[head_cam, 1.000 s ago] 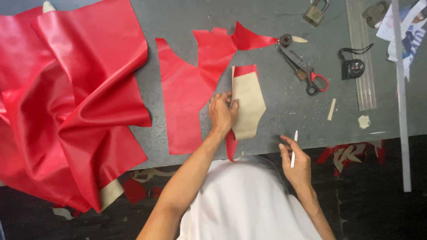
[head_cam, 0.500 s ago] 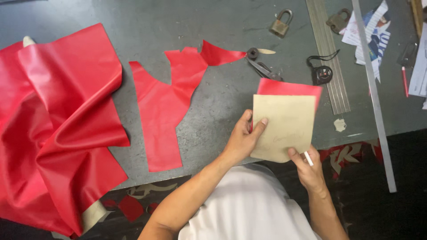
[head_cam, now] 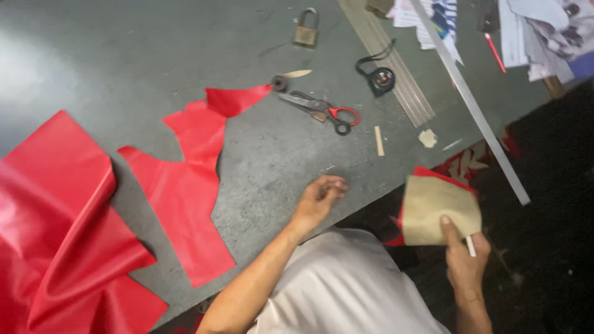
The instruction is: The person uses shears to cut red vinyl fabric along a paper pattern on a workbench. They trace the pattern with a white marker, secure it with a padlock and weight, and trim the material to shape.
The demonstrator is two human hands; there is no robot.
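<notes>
My right hand holds a tan card pattern with a cut red leather piece behind it, off the table's edge over the dark floor. A thin white marker sticks out between the same fingers. My left hand rests on the grey table near its front edge, fingers loosely curled with nothing in them. A red leather offcut lies to its left. A large folded red leather sheet fills the left side.
Red-handled scissors, a padlock, a black tape measure, a long metal ruler and a wooden strip lie at the back right. Papers sit in the far right corner. Red scraps lie below the edge.
My right hand has carried the tan pattern and red piece off the table to the right. My left hand let go of them and now rests on the table.
</notes>
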